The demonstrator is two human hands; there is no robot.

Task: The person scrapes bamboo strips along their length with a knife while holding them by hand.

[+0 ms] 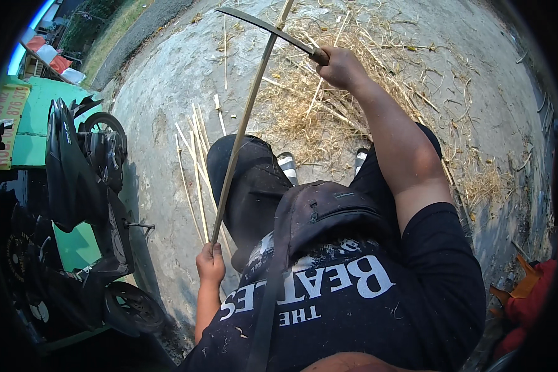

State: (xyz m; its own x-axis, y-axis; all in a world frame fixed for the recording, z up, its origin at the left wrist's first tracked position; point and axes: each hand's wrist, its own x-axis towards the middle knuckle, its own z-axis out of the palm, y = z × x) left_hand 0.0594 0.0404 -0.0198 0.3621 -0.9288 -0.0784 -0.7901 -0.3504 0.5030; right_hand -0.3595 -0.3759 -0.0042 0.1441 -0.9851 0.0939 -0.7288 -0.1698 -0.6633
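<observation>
Rough grey concrete forms the work surface, with loose straw-coloured curled shavings between twelve and one o'clock and a bundle of thin pale split sticks near nine. A black motorcycle stands at the nine o'clock rim. Left hand, at seven o'clock, is closed around the lower end of a long, flat, tan bamboo-like strip, which slants up past the left knee and leaves view just past twelve. Right hand, at one o'clock, is wrapped firmly round the handle of a dark curved metal sickle, its blade crossing the strip near twelve; firm contact cannot be confirmed. Assessed hazard: a knot or a twist of the strip could make the edge skid down toward the left fingers or thigh, both bare of visible guards.
</observation>
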